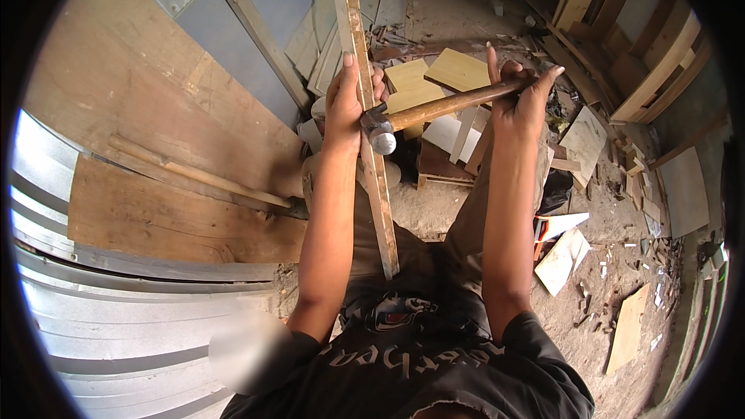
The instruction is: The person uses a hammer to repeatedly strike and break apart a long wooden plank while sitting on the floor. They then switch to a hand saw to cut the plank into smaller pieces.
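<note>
My left hand [345, 105] is closed around a long, narrow wooden strip [379, 206], its thumb lying along the side. The strip runs from the top of the view down to my lap. My right hand [521, 115] grips the end of the wooden handle of a hammer [450, 107], with one finger raised and the thumb stretched out. The handle points left, and the metal hammer head sits at the strip just beside my left hand. Whether the head touches the strip, I cannot tell.
Yellowish boards [462, 70] and pale offcuts lie ahead beyond my knees, some on a low wooden stand [436, 164]. A hand saw [560, 225] lies on the littered floor at right. Large wooden panels [186, 217] and a long-handled tool [202, 173] are at left; timber frames stand far right.
</note>
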{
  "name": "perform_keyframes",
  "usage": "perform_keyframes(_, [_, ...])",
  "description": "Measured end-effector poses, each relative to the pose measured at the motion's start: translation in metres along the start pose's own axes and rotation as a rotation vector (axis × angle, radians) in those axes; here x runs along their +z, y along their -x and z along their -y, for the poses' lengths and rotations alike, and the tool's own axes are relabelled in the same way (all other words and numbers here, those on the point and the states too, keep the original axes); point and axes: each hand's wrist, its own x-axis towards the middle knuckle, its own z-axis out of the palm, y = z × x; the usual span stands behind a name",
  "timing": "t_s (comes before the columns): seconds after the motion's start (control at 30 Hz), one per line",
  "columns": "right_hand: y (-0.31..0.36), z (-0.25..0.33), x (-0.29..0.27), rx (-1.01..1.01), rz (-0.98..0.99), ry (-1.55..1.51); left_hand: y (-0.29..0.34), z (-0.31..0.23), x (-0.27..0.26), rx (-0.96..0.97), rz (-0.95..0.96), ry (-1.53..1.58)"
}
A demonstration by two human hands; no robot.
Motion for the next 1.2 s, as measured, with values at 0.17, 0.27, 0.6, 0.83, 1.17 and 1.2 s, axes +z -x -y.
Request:
perform_keyframes(0.17, [0.012, 0.010, 0.002, 0.107, -0.044, 0.071, -0.009, 0.008, -0.017, -0.044, -0.160, -0.152])
perform_keyframes(0.27, [0.007, 0.005, 0.006, -0.025, 0.028, 0.115, -0.013, 0.023, -0.026, -0.004, -0.185, -0.203])
perform_keyframes(0.6, [0.028, -0.003, 0.034, -0.058, 0.055, 0.104, -0.021, 0.029, -0.033, -0.078, -0.068, -0.020])
perform_keyframes(0.83, [0.008, -0.023, 0.020, -0.003, 0.070, -0.002, -0.019, 0.025, -0.043, -0.077, -0.080, 0.140])
perform_keyframes(1.17, [-0.004, -0.045, -0.006, 0.055, -0.039, -0.056, -0.020, 0.027, -0.062, -0.064, 0.005, 0.249])
perform_keyframes(1.2, [-0.004, -0.044, -0.005, 0.047, -0.036, -0.028, -0.020, 0.027, -0.062, -0.069, -0.004, 0.256])
